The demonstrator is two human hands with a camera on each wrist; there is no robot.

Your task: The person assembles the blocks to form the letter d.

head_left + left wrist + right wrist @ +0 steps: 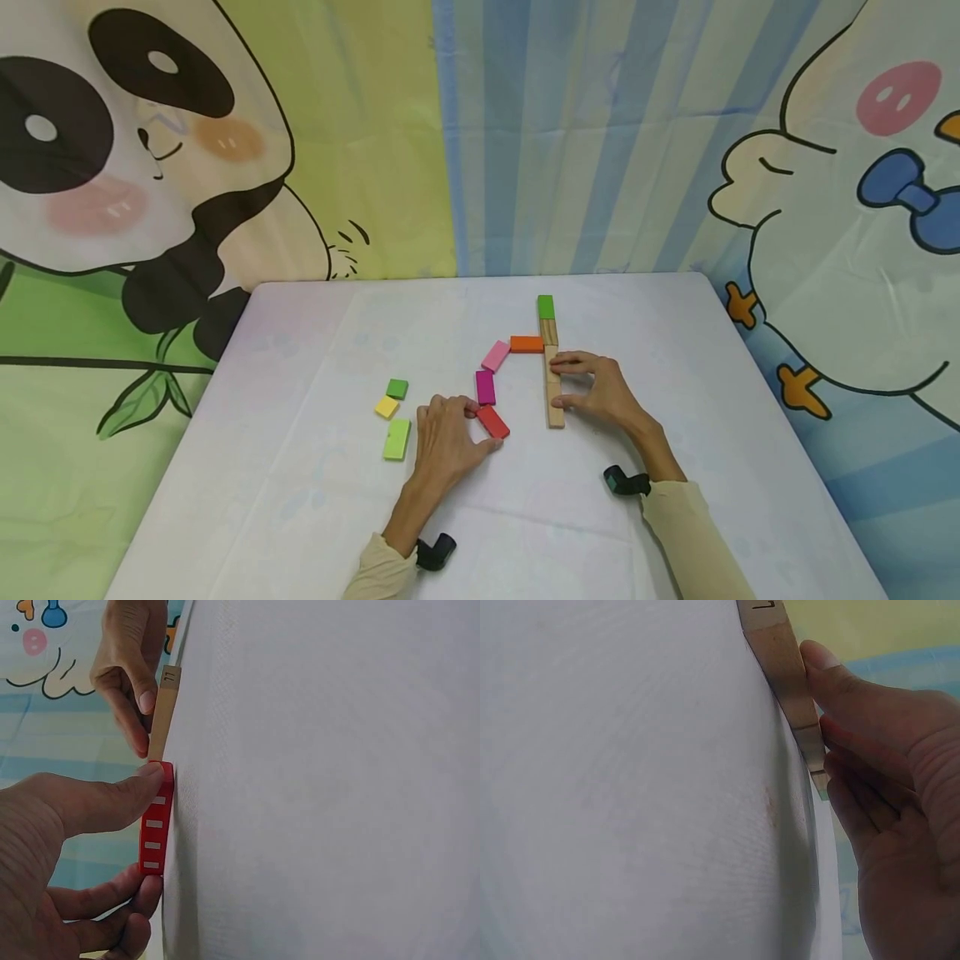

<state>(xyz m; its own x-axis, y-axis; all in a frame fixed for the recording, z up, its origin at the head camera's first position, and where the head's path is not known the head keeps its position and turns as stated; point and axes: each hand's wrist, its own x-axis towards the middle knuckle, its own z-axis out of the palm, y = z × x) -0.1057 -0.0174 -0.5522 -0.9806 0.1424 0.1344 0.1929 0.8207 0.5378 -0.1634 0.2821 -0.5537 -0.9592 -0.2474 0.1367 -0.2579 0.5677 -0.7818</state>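
Observation:
My left hand [448,442] pinches a red block [492,422] lying flat on the white table, its thumb at one end and fingertips at the other. In the left wrist view, white marks show along the side of the red block [153,823]. My right hand [603,392] rests its thumb and fingertips along the right side of a straight column of plain wooden blocks [554,408]. A brown block [550,332] and a green block [546,307] extend that column at the far end. An orange block [527,344], a pink block [496,356] and a magenta block [485,387] curve from the column down to the red one.
To the left of my left hand lie a small green block [397,388], a yellow block [387,407] and a light green block [397,439]. The white table [300,500] ends at a cartoon-printed curtain [375,167] behind and at both sides.

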